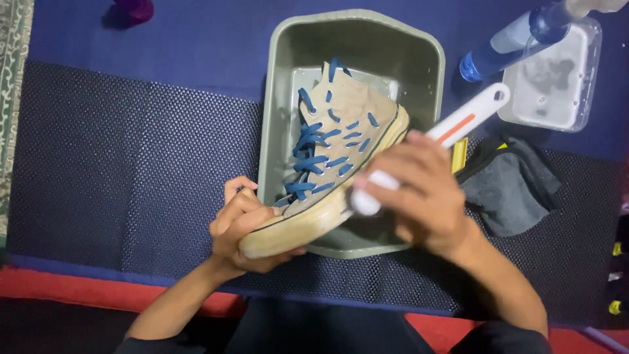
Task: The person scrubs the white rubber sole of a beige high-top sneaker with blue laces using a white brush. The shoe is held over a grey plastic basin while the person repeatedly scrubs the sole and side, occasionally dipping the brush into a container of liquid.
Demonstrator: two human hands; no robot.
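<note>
**Two hands, one dirty shoe over the tub**

Two hands are busy here. The left hand (244, 226) is curled tight around the toe of a beige high-top shoe (331, 164) with blue laces (313, 154), propping it at a slant over the near rim of a grey-green tub (357, 29). The right hand (419, 190) is closed around a white brush (458, 124) with an orange stripe, its head pressed to the shoe's sole edge on the right.

I'd judge the toe grip to be the weak spot: the rubber looks wet, and a hard push from the brush could make the shoe slip down into the tub or tip it onto the dark mat (131, 164).

The tub holds the shoe's heel end; whether there is water under it I cannot tell. Far right, a clear box (557, 78) holds some cloudy liquid, with a blue spray bottle (504, 46) lying across it. A grey cloth (511, 187) lies near it.
</note>
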